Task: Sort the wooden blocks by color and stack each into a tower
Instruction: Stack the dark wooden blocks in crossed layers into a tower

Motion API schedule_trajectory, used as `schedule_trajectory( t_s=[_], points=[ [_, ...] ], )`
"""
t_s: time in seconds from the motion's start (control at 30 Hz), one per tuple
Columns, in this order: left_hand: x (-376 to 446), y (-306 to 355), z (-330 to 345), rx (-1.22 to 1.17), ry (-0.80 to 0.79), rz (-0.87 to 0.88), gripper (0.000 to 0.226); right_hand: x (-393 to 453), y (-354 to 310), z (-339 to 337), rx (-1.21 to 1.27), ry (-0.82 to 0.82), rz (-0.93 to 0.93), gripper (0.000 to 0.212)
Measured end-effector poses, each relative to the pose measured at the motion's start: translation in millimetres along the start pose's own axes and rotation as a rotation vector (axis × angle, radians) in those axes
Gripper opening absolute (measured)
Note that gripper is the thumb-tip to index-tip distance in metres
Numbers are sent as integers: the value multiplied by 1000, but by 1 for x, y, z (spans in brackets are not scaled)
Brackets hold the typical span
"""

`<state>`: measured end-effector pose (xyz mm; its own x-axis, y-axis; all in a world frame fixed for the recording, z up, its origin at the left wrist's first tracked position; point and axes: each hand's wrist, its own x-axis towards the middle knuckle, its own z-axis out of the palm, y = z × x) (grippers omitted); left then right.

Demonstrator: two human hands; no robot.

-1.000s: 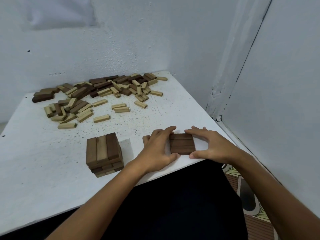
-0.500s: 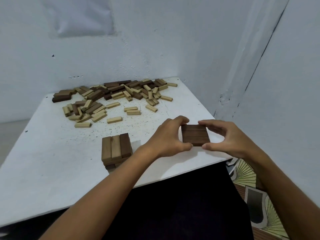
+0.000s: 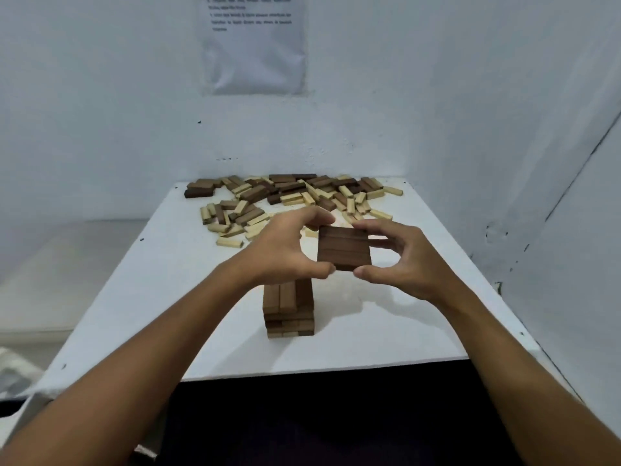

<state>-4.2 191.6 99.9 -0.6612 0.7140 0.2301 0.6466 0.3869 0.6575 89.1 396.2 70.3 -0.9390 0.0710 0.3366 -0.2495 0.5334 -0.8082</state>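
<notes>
Both hands' grip, left hand [image 3: 285, 250] and right hand [image 3: 403, 260], pinches dark block slab [image 3: 343, 248]; wall paper [image 3: 253, 42] illegible.

A plain, bare room corner, looking like a makeshift test or recording space rather than a furnished home. White painted walls [image 3: 100, 112] are closing in a white table [image 3: 403, 331]. A printed sheet of paper [image 3: 253, 45] is hanging on the back wall, text too blurred to read.
</notes>
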Motion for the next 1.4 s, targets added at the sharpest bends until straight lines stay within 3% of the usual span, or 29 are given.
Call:
schedule_trajectory(
  t_s=[0.5,1.4],
  points=[
    [-60,-56,-26,-79,54,-155,72,22,-8,71,-10,-211,-4,64],
    [-70,-67,-9,-150,37,-178,63,11,2,78,-53,-261,32,62]
  ],
)
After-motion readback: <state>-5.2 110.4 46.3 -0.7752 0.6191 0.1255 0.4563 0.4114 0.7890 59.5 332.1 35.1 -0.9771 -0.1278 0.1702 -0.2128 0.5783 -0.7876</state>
